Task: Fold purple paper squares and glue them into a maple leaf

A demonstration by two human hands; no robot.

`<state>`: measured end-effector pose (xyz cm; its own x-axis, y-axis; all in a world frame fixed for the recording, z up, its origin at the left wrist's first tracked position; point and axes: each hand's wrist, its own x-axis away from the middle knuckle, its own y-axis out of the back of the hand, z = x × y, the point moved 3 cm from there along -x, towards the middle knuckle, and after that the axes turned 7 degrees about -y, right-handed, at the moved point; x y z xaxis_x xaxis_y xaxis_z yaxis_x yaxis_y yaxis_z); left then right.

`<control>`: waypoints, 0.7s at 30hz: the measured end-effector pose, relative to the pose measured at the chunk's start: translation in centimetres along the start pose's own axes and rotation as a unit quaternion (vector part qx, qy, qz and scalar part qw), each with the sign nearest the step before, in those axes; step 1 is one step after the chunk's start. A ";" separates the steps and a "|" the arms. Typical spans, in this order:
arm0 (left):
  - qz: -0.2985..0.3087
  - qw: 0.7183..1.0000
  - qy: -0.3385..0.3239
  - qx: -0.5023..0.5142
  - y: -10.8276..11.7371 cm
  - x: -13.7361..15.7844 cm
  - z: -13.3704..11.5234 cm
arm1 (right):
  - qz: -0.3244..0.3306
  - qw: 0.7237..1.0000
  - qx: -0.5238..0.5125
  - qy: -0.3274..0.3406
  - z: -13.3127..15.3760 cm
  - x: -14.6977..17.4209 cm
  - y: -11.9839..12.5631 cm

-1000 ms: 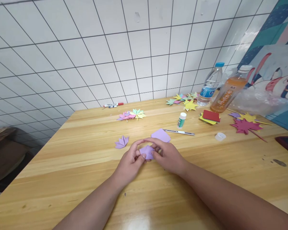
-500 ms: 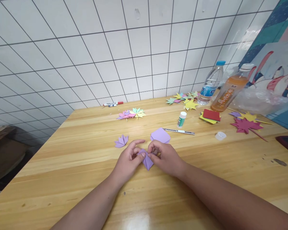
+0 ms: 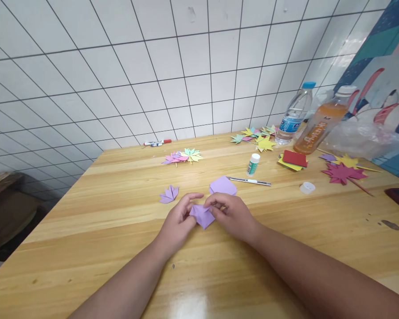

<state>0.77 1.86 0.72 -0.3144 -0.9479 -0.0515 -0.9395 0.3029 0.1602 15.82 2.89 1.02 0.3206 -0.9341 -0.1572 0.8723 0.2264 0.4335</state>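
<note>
Between my hands is a folded piece of purple paper [image 3: 202,216], its lower corner pointing toward me. My left hand [image 3: 179,219] grips its left edge, with the thumb along the near side and the index finger stretched out above. My right hand [image 3: 231,215] pinches the paper's upper right side between thumb and fingers. Just beyond lies a stack of purple paper sheets [image 3: 223,185], partly behind my right hand. A folded purple paper leaf [image 3: 169,194] rests on the table to the left of my hands.
Beyond the sheets are a silver pen-like tool [image 3: 249,181], a glue stick [image 3: 253,165] and its cap [image 3: 307,188]. Red and yellow paper [image 3: 294,158], a water bottle [image 3: 294,116] and an orange drink bottle [image 3: 322,122] stand right. Paper leaves [image 3: 182,157] and markers [image 3: 157,142] lie farther back.
The folded purple paper has opened out wider across its top, and its center crease no longer shows. My left thumb has shifted from its face toward the left edge.
</note>
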 end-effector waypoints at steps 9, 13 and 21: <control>-0.004 0.997 -0.008 0.074 0.8 0.1 0.4 | 0.006 1.000 0.008 -0.008 0.1 -0.2 0.2; 0.008 0.998 -0.014 0.066 0.6 0.0 0.3 | 0.029 0.999 -0.025 -0.027 0.1 -0.1 0.5; -0.072 0.997 0.011 0.024 0.7 -0.5 0.6 | 0.086 0.945 -0.279 -0.147 -1.1 -0.2 -0.3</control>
<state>0.15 2.58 0.30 -0.1740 -0.9836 -0.0481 -0.9801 0.1683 0.1049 15.93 3.34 -0.05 0.4308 -0.8876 0.1628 0.9016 0.4158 -0.1190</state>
